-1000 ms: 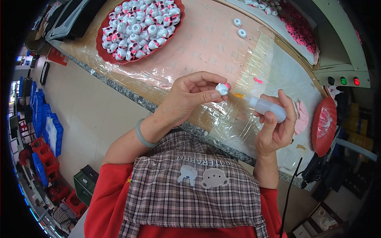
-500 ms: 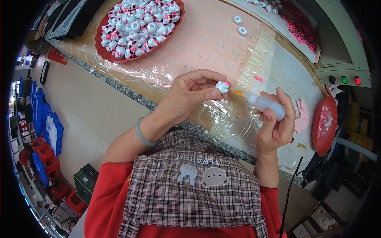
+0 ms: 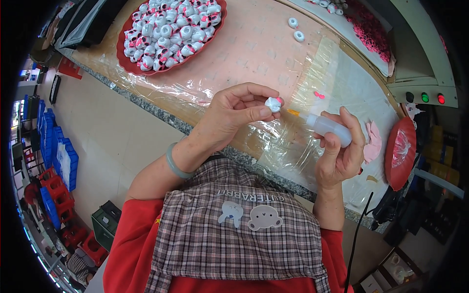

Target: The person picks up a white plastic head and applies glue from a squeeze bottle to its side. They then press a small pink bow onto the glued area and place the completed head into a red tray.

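Observation:
Between the thumb and fingers of my left hand is a small white figurine head with a bit of pink on it. My right hand grips a translucent squeeze bottle, lying almost level. Its orange nozzle points left at the white piece, close to it; whether they touch I cannot tell. Beyond the bottle a small pink bow-shaped piece lies on the plastic-covered table.
A red scalloped tray heaped with white-and-pink pieces stands at the far left. Two white pieces lie toward the back. At right are a pink scrap, a red dish and a machine with lit buttons. Pink parts fill a back surface.
Almost nothing differs. Both hands keep the white piece and the bottle in nearly the same position, with only a slight shift of the whole view.

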Demonstrator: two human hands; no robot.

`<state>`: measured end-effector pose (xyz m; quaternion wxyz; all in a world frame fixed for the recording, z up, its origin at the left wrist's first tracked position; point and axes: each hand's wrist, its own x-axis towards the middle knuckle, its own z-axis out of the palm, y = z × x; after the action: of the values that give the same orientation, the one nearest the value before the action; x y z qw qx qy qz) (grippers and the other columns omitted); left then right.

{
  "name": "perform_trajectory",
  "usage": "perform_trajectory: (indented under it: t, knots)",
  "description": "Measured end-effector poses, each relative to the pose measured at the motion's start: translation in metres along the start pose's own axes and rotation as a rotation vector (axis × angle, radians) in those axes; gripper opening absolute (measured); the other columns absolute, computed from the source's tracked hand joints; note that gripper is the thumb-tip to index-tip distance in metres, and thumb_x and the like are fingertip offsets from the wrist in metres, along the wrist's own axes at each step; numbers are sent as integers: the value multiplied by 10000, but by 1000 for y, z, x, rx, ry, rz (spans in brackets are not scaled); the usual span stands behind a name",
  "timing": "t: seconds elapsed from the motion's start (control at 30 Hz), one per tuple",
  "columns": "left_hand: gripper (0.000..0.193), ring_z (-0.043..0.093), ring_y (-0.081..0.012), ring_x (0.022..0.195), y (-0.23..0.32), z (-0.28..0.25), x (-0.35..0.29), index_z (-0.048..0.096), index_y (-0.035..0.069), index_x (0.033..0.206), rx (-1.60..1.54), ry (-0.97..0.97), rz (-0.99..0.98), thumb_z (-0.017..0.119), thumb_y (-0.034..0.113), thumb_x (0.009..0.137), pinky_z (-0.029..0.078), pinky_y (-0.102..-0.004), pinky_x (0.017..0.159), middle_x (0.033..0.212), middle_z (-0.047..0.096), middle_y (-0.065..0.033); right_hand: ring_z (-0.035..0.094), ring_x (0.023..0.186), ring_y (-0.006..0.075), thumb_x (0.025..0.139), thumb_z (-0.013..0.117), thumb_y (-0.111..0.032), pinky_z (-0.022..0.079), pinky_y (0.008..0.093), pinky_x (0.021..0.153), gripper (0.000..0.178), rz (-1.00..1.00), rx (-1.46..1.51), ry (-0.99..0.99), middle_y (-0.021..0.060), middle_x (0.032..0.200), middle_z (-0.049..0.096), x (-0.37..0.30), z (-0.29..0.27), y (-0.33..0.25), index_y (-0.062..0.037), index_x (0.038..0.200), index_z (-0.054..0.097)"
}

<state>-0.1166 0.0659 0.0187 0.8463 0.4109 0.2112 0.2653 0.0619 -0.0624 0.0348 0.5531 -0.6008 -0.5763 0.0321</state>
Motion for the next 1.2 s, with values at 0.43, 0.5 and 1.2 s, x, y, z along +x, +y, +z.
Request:
perform_trajectory:
  t: [0.43,0.5,1.2]
  knots:
    - [281,651,-192,933,-3,-2,1,584,-39,1124,3,17,3,629,16,852,537,-293,854,1038,648,-138,530,592,95,946,541,-199,481,210,562,375,9,-27,-53,187,928,648,2,0,-3,46,1224,487]
    - [281,652,-192,930,-3,-1,2,585,-40,1125,2,16,-3,628,16,853,538,-290,850,1038,648,-139,532,589,97,945,541,-196,479,209,561,373,1,-22,-55,188,924,649,2,1,-2,46,1224,487]
    - [294,650,-213,949,-5,-4,0,566,-41,1167,-133,-28,-50,594,51,889,541,-302,869,1084,632,-153,546,614,114,953,532,-216,447,202,543,382,-15,-31,-42,190,943,639,0,0,-1,41,1230,478]
